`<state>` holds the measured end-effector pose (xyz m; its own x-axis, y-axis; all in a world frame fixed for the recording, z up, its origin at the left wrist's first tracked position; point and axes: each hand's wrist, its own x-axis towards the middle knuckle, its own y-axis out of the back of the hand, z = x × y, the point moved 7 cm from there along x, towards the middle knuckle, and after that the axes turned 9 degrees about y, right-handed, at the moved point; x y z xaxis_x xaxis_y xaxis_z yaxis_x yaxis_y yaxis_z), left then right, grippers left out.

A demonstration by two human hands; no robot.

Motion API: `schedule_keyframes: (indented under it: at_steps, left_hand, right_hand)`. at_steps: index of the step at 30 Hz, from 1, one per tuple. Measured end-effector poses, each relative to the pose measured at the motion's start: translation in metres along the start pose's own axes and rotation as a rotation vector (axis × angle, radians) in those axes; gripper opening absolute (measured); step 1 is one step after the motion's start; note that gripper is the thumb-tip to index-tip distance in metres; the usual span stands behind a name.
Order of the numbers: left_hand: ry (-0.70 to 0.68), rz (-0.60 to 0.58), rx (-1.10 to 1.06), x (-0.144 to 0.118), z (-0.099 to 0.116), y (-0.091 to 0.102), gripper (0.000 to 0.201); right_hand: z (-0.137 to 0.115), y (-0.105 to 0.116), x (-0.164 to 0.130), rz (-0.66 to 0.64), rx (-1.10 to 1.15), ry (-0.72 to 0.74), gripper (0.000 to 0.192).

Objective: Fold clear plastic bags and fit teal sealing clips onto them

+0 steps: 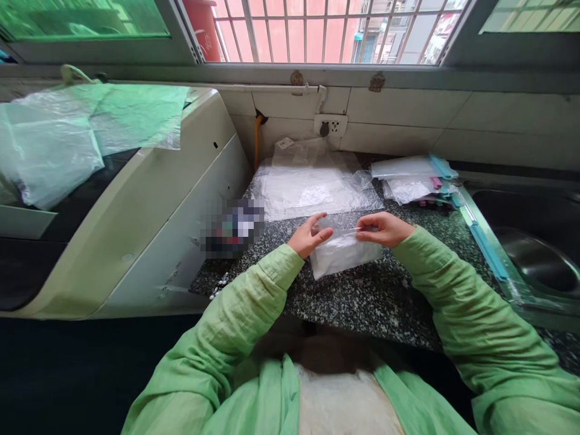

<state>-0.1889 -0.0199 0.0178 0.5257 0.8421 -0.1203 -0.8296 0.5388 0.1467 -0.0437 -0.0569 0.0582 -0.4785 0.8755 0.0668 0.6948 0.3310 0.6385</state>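
A small clear plastic bag (342, 255) hangs tilted just above the speckled countertop, in front of my body. My right hand (383, 229) pinches its upper right edge between thumb and fingers. At the bag's upper left is my left hand (310, 235), with thumb and index finger spread apart. Whether its hidden fingers touch the bag, I cannot tell. Behind both hands, larger clear plastic bags (299, 187) lie flat in a layered pile. To their right is a stack of folded bags (414, 175) with blue and pink edge strips.
A metal sink (539, 241) borders the dark speckled counter (344, 302) on the right, a blue strip (487, 249) along its rim. At left stands a bulky beige appliance (176, 163) with plastic sheets (131, 115) on top. A socket (330, 125) is on the tiled wall under the barred window.
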Motion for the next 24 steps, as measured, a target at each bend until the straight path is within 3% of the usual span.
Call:
schedule_keyframes:
  at_steps: [2,4,13,24]
  left_hand:
    - [0.020,0.016,-0.024,0.001,-0.001,0.003,0.088]
    - [0.036,-0.001,-0.050,0.002,-0.002,0.003,0.089]
    - [0.119,-0.276,0.096,-0.004,-0.007,-0.024,0.041]
    - [0.151,-0.242,-0.017,-0.006,-0.007,-0.027,0.028]
  right_hand:
    - [-0.003,-0.001,0.000,-0.010,-0.004,0.025,0.033]
    - [-0.004,0.000,-0.001,0.002,0.004,0.037,0.032]
    - [-0.004,-0.006,0.003,-0.021,0.024,0.048,0.027]
    - [0.010,-0.001,0.005,0.174,0.101,-0.050,0.029]
